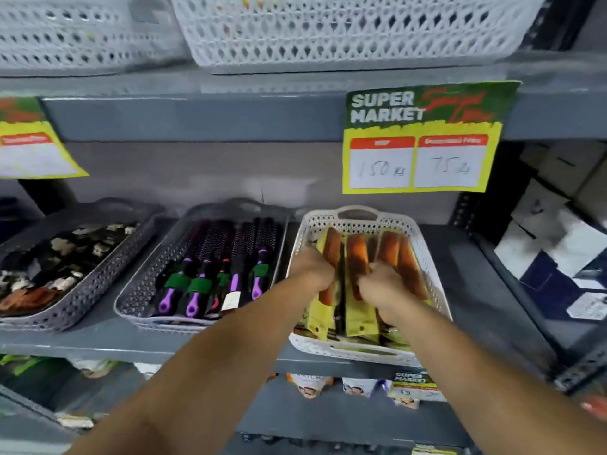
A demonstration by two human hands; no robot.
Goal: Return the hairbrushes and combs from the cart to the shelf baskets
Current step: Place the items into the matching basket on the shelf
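A white lattice basket (427,254) on the grey shelf holds several orange-brown combs in yellow packets (387,247). Both my hands are inside it. My left hand (312,269) is closed around one packed comb (332,246) at the basket's left side. My right hand (381,284) grips another packed comb (357,254) near the middle. To the left, a grey basket (138,287) contains round hairbrushes with purple and black handles (213,270). The cart is out of view.
A second grey basket (75,290) at far left holds mottled hair accessories. A yellow-green price sign (423,139) hangs from the shelf above, where white baskets (345,27) stand. Boxes (565,231) are stacked to the right. Packaged goods sit on the shelf below.
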